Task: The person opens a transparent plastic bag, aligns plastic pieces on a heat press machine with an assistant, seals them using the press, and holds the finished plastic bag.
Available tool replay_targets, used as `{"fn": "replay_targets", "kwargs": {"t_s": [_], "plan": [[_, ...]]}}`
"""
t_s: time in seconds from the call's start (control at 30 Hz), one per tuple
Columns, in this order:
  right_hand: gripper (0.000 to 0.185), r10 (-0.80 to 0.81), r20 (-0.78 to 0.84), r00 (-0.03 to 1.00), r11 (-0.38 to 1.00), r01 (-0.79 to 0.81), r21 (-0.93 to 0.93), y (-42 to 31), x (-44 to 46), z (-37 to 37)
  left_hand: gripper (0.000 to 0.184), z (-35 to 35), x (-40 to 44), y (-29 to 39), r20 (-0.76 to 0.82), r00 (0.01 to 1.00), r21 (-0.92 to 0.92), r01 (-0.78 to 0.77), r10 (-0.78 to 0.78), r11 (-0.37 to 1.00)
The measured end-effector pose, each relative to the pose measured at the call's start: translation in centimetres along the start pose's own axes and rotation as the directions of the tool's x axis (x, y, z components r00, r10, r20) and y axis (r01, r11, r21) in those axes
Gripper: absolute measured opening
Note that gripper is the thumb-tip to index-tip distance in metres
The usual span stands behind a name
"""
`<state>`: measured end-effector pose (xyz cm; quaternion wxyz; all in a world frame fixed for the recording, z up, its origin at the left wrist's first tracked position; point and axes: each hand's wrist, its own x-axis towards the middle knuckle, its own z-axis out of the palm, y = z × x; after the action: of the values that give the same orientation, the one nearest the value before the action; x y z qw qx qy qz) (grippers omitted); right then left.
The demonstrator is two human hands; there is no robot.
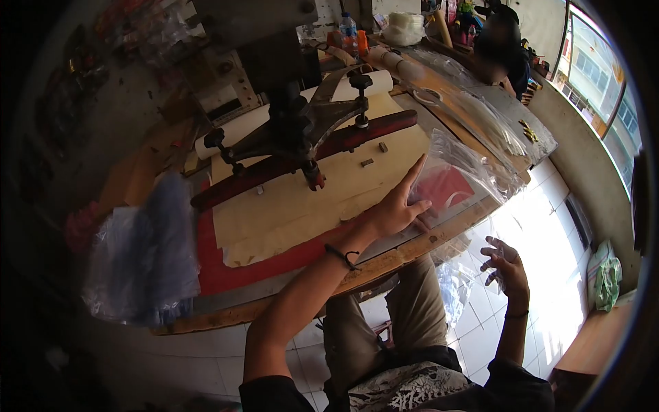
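My left hand (401, 204) reaches over the right end of the press bed, index finger stretched out and thumb apart. It touches or lies just beside a clear plastic bag (480, 161) spread over the red pad (446, 189). Lower right, beyond the table edge, my right hand (506, 266) is raised with its fingers half curled and apart. No held object can be made out in it. Ahead of my hands, a dark press head with a red bar (322, 147) stands over a tan sheet (295, 220) on the red pad.
A stack of clear plastic bags (141, 264) hangs at the table's left edge. Behind the press lie a white roll (371, 84), scissors (429, 97) and plastic sheets (487, 113). A bottle (349, 34) stands at the back. Another person (501, 48) is at the far right.
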<state>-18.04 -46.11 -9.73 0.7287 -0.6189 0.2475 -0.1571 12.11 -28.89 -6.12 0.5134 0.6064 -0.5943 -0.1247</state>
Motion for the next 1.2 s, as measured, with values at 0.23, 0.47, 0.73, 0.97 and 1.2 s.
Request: {"fn": "replay_targets", "kwargs": {"t_s": [0.23,0.47,0.73,0.97,1.2], "plan": [[0.066,-0.039,-0.047,0.998,0.997,0.036,-0.072,-1.4,1.2,1.1,0.08,-0.2,0.1,0.9,-0.037,0.997,-0.447,0.042,-0.065,0.894],[0.062,-0.25,-0.211,0.945,0.891,0.31,0.332,0.8,3.1,0.4,0.082,0.8,0.4,-0.1,-0.092,0.979,-0.628,0.083,-0.179,0.773],[0.078,-0.511,-0.138,0.848,0.709,0.507,0.491,2.4,2.0,6.8,0.081,0.2,-0.2,1.7,0.079,0.958,-0.649,0.259,-0.275,0.715],[0.065,-0.314,-0.193,0.93,0.869,0.363,0.336,-1.1,3.1,12.8,0.086,1.0,-0.2,-1.8,-0.085,0.994,0.02,-0.067,0.068,0.998],[0.056,-0.448,-0.25,0.858,0.861,0.49,0.138,-3.9,7.8,11.5,0.097,0.0,-0.4,1.1,0.219,0.928,-0.676,0.367,-0.301,0.639]]}}
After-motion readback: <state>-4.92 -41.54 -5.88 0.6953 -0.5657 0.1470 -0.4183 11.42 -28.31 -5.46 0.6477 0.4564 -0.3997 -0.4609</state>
